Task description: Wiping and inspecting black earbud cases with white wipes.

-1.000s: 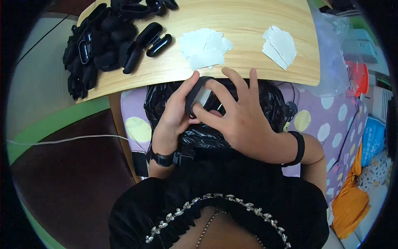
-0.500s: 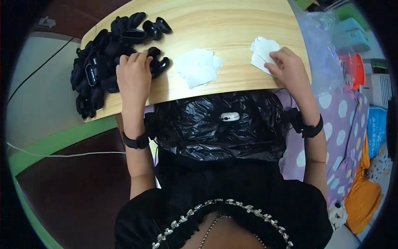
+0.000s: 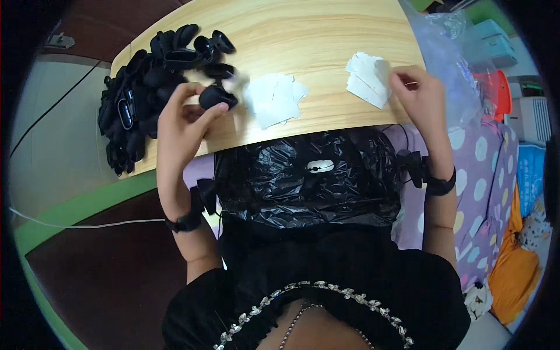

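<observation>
My left hand [image 3: 185, 125] pinches a small rounded black plastic case [image 3: 217, 98] between thumb and fingers, just above the table's near edge. A pale blur shows beside it, too smeared to make out. Left of that hand lies a heap of similar black cases [image 3: 160, 81], some with glossy hollows. My right hand [image 3: 421, 93] is at the right-hand stack of white cards [image 3: 367, 81], fingertips pinched together on what looks like a blurred white card at the stack's right edge. A second, spread pile of white cards [image 3: 277, 99] lies between my hands.
The pale wooden table [image 3: 303, 35] has a curved left side. Black plastic sheeting [image 3: 274, 192] covers my lap, with a small white object [image 3: 321, 166] on it. Clear plastic bags [image 3: 446, 76] and a red container [image 3: 499, 93] stand right of the table, near a purple dotted cloth [image 3: 481, 175].
My left hand has drawn a black case from the heap, lifting it and turning it toward me. My right hand has shifted slightly right, from on top of the card stack to its edge.
</observation>
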